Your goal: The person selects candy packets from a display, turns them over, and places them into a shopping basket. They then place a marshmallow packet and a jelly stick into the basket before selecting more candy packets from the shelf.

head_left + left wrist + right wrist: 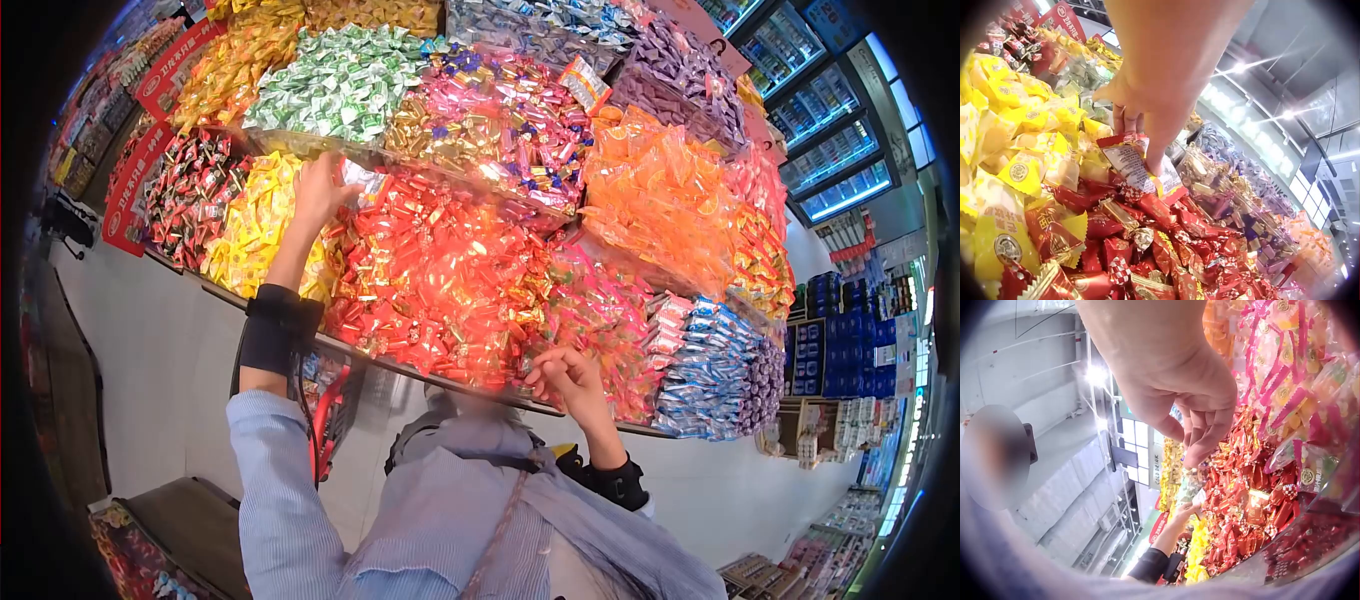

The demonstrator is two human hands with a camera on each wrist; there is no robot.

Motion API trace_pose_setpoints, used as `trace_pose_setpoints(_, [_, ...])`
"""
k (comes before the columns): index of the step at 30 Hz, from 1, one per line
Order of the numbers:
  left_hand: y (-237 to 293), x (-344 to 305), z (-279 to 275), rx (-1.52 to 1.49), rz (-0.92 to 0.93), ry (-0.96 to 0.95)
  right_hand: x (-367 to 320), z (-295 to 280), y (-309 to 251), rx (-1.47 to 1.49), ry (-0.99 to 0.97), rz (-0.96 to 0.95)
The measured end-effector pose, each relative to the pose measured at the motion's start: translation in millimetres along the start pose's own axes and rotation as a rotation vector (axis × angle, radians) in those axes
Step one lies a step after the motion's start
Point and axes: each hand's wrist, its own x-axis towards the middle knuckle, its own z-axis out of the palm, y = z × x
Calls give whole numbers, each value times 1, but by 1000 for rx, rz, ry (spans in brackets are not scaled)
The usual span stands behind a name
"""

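My left hand reaches to the back of the red-wrapped candies, beside the yellow packets. Between its thumb and fingers it pinches a small red-and-white snack packet, printed side toward the left wrist camera. Red twist-wrapped candies lie right under the packet. My right hand hovers at the front edge of the display, near the red candies and the pink-edged clear packets. Its fingers hang loosely curled with nothing between them.
Behind a clear divider rise green-and-white candies, pink and gold candies and orange packets. Blue packets fill the right end. Red signs stand at the left. A red basket or cart sits below the front edge.
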Motion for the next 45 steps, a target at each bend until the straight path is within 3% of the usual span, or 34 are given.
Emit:
trace_pose_setpoints(2, [5,-4,-3,8,55,59,0,1,0,-13,-5,2])
trace_pose_setpoints(5, [16,-14,-13,-297,32,-8,0,3,-2,-6,-25,8])
trace_pose_setpoints(9, [74,-48,-53,-293,364,235,3,3,2,14,-44,11])
trace_pose_setpoints(12, [105,-80,-75,-278,602,267,6,2,1,18,-54,-23])
trace_pose_setpoints(15, [131,-100,-96,-153,1083,447,9,5,-5,18,-48,-60])
trace_pose_setpoints(22, [166,-146,-85,-205,1488,535,4,13,-18,132,-27,-173])
trace_pose_setpoints(25, [178,-158,-77,-280,1500,523,4,21,-14,144,46,-337])
trace_pose_setpoints(29, [185,-165,-63,-332,1567,486,0,16,-16,237,28,-38])
trace_pose_setpoints(32, [189,-172,-55,-385,1564,456,1,19,-25,279,102,-44])
trace_pose_setpoints(38, [197,-187,-43,-426,1522,391,11,7,-25,33,121,-172])
trace_pose_setpoints(41, [205,-192,-38,-397,1504,349,13,0,-37,-7,70,-57])
trace_pose_setpoints(45, [213,-200,-32,-432,1466,332,9,-5,-45,-128,54,-40])
